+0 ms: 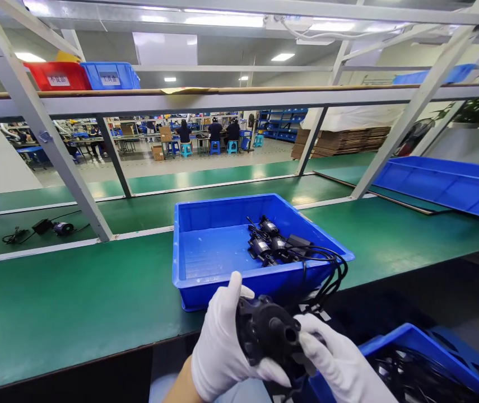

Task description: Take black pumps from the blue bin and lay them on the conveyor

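Note:
A black pump-like part [266, 330] with a round body and a short tube stub is held up in front of the bench edge. My left hand [224, 336], in a white glove, wraps around its left side with the thumb pointing up. My gloved right hand [335, 358] pinches the part's right side near the stub; whether a smaller piece lies between those fingers is hidden. Just beyond stands a blue bin [209, 252] on the green bench. Several small black motors [260, 246] with cables lie in its right half, and black cables [335, 268] hang over its front right corner.
Below right, another blue bin [407, 336] holds dark cabled parts. A motor with an adapter [43, 225] lies on the bench at left. White frame posts [60, 140] rise from the green bench [75, 302]. A large blue tray [445, 184] sits at right; people sit far behind.

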Motion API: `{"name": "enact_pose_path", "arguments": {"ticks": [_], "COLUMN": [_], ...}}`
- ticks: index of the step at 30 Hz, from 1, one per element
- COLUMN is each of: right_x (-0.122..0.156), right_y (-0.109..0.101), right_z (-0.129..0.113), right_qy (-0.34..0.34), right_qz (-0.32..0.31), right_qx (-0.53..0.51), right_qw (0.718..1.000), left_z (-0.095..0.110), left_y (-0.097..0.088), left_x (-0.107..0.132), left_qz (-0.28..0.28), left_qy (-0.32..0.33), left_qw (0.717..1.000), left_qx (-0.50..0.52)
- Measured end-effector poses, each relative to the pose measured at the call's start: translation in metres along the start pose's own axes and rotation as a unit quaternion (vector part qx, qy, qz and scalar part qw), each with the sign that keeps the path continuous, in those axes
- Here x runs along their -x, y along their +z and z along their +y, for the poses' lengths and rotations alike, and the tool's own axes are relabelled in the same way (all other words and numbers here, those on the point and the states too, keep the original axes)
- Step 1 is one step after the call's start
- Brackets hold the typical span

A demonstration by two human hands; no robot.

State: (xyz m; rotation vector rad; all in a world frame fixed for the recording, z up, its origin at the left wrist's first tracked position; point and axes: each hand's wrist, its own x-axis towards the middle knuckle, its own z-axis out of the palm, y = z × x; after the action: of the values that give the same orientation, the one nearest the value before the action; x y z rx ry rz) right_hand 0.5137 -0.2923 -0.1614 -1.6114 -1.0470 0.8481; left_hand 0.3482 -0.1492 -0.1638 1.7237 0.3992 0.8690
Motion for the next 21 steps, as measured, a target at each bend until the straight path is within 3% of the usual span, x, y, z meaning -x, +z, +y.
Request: {"name": "enact_pose_path", "arguments": {"ticks": [4, 6, 8, 11, 13, 15, 17, 19, 21], "right_x": [-0.003, -0.003, -0.003, -0.006, -0.012, -0.020, -0.025, -0.025, -0.023], "right_y": [-0.009, -0.012, -0.013, -0.007, 0.001, 0.008, 0.013, 0.013, 0.010], "right_z": [-0.001, 0.005, 0.012, 0.013, 0.006, -0.006, -0.020, -0.034, -0.047], "right_qy": [-0.197, -0.259, -0.229, -0.077, 0.015, 0.052, 0.038, 0.011, 0.000], "right_qz": [-0.019, -0.019, -0.017, 0.026, 0.070, 0.085, 0.068, 0.036, 0.031], "right_qx": [0.015, 0.012, -0.015, -0.071, -0.098, -0.073, -0.021, -0.014, -0.058], "right_qw": [0.980, 0.966, 0.973, 0.994, 0.993, 0.992, 0.997, 0.999, 0.998], "left_z": [-0.007, -0.016, -0.021, -0.018, -0.011, -0.007, -0.007, -0.012, -0.019], "left_y": [-0.015, -0.024, -0.030, -0.028, -0.021, -0.011, -0.001, 0.007, 0.015], "left_x": [0.005, 0.009, 0.010, 0.010, 0.010, 0.008, 0.004, -0.002, -0.008], "left_qz": [0.044, 0.078, 0.111, 0.108, 0.077, 0.034, -0.004, -0.025, -0.053], "left_qy": [0.038, 0.072, 0.073, -0.009, -0.067, -0.097, -0.127, -0.194, -0.274], "left_qw": [0.998, 0.993, 0.988, 0.990, 0.989, 0.986, 0.977, 0.942, 0.862], "left_qx": [0.039, 0.060, 0.077, 0.095, 0.110, 0.131, 0.169, 0.272, 0.424]}}
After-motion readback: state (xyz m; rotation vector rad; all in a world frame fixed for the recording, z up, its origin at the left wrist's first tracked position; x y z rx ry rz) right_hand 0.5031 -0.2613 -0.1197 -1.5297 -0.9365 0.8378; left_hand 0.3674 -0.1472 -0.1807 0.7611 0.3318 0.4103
